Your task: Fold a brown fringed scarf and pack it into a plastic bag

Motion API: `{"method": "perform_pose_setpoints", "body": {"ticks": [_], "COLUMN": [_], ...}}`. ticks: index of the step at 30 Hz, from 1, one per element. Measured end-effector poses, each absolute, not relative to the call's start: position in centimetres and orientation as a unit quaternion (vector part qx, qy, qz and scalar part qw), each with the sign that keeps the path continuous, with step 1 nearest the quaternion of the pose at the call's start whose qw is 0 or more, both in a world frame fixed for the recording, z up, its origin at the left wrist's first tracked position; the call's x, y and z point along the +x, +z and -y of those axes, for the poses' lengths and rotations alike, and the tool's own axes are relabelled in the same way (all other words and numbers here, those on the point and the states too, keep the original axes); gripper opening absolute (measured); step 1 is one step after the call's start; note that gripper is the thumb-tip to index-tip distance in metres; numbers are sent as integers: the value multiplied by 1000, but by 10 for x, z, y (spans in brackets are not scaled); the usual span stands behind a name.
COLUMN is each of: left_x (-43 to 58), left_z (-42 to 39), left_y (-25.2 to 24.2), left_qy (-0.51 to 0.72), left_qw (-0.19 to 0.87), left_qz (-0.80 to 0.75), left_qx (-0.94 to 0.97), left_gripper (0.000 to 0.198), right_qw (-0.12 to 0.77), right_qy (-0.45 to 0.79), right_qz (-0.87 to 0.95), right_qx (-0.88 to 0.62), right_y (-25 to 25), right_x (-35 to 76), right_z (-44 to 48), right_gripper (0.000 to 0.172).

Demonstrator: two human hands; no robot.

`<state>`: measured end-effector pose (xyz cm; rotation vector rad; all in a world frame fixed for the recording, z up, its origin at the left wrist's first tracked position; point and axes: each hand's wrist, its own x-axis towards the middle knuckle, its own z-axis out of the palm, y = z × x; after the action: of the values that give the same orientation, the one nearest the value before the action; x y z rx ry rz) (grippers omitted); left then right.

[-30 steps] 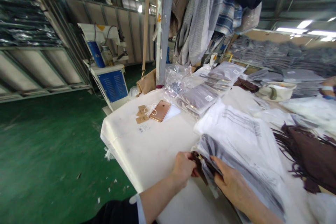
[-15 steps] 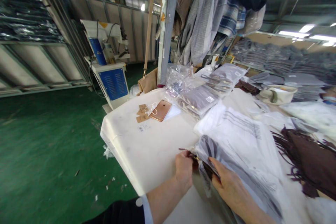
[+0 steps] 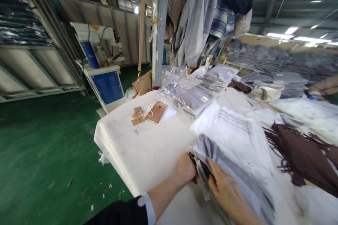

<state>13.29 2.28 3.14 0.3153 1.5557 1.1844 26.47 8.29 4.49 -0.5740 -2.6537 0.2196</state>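
Observation:
A clear plastic bag [image 3: 235,172] lies across the near side of the table, with something dark inside it. At its left end a dark brown item with a gold-coloured metal fitting [image 3: 195,158] shows at the opening. My left hand [image 3: 187,169] is closed around that end, its fingertips mostly hidden. My right hand [image 3: 228,188] grips the plastic bag's near edge, thumb underneath and fingers over the film. Below and between the hands hangs a loose flap of plastic [image 3: 202,179]. White printed plastic bags [image 3: 232,123] lie just beyond.
On the white-covered table [image 3: 158,147] lie a rose-gold phone [image 3: 156,112], brown paper tags [image 3: 137,121] and bagged grey packets [image 3: 195,99]. Fringed brown pieces [image 3: 303,158] lie at right. A metal post [image 3: 160,28] rises at the back. Another person's arm [image 3: 323,88] shows far right.
My left hand has closed further over the bag's end, and the thin dark tip that stuck out past it is now out of sight. The camera has turned slightly right.

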Motion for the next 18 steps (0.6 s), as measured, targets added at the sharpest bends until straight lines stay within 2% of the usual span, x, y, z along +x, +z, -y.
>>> {"method": "perform_pose_setpoints", "body": {"ticks": [4, 9, 14, 18], "left_x": [131, 120, 121, 130], "left_z": [0, 8, 10, 30], "left_y": [38, 40, 40, 37], "left_qy": [479, 503, 498, 490], "left_qw": [521, 389, 281, 256], "left_qz": [-692, -756, -785, -775], "left_qx": [142, 156, 238, 306], "left_gripper": [18, 33, 14, 13], "right_qw": [182, 173, 181, 188], "right_qy": [114, 160, 177, 189], "right_qz": [952, 942, 936, 932], "right_qx": [-219, -238, -246, -245], "right_y": [46, 47, 46, 45], "right_x": [268, 270, 271, 271], "right_z": [-82, -83, -83, -84], "right_gripper": [47, 45, 47, 47]}}
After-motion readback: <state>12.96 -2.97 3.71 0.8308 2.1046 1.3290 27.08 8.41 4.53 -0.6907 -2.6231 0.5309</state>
